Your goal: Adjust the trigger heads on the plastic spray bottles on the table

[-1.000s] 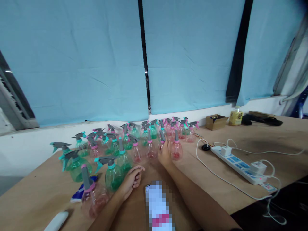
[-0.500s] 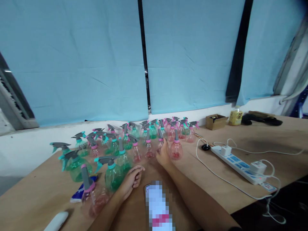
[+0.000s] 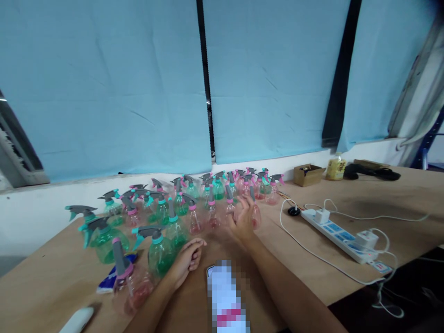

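Observation:
Many spray bottles with grey trigger heads stand upright on the table, some pink and some green. My right hand (image 3: pixel 243 221) has its fingers apart in front of a pink spray bottle (image 3: pixel 256 216), partly covering it; I cannot tell whether they touch. Just left of that hand stands a second pink spray bottle (image 3: pixel 229 208). My left hand (image 3: pixel 188 260) rests on the table with its fingers loosely curled and nothing in them. Beside it is a green spray bottle (image 3: pixel 160 256). A pink spray bottle (image 3: pixel 137 291) stands near my left forearm, partly hidden by it.
Between my forearms lies a phone (image 3: pixel 227 296), its screen blurred out. To the right are a white power strip (image 3: pixel 338 236) with plugs and cables, a cardboard box (image 3: pixel 308 176) and a yellow-labelled bottle (image 3: pixel 336 169). A blue packet (image 3: pixel 113 277) lies at left.
My right hand has come away from the pink bottle at its left and moved slightly right, its fingers spreading. My left hand stays in place. The view has shifted slightly.

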{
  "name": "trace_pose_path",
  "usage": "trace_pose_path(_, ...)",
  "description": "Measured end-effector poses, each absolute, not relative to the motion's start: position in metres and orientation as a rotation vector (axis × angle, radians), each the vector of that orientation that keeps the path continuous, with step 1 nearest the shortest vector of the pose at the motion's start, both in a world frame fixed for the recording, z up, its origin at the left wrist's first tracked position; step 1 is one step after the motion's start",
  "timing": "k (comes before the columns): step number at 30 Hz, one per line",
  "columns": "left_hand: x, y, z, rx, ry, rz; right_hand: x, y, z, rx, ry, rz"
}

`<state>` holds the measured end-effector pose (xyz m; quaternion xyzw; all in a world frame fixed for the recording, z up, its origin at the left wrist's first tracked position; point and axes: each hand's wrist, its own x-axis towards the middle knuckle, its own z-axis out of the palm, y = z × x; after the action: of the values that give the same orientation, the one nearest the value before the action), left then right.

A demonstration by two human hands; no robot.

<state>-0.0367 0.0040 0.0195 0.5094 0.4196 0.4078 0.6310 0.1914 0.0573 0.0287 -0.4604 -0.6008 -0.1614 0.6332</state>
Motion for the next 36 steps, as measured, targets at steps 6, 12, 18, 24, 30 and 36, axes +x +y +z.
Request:
trace_pose_path(6, -0.035, 0.002, 0.021, 1.203, 0.989, 0.917, 0.231, 0.063, 0.037, -1.198, -1.168, -0.534)
trace_pose_path(12, -0.036, 0.004, 0.019, 1.207, 0.974, 0.91, 0.249, 0.077, 0.019, -1.343, -1.082, -0.312)
trace_pose_path(18, -0.037, 0.006, 0.017, 1.207, 0.963, 0.908, 0.246, 0.071, 0.027, -1.342, -1.14, -0.172)
trace_pose_path(24, -0.038, 0.008, 0.015, 1.195, 0.969, 0.901, 0.235, 0.063, 0.032, -1.416, -1.19, -0.067)
trace_pose_path(30, -0.038, 0.006, 0.017, 1.206, 0.974, 0.892, 0.219, 0.061, 0.034, -1.1, -1.41, 0.071)
trace_pose_path(36, -0.038, 0.005, 0.018, 1.202, 0.961, 0.905, 0.178, 0.064, 0.032, -0.716, -1.541, 0.531)
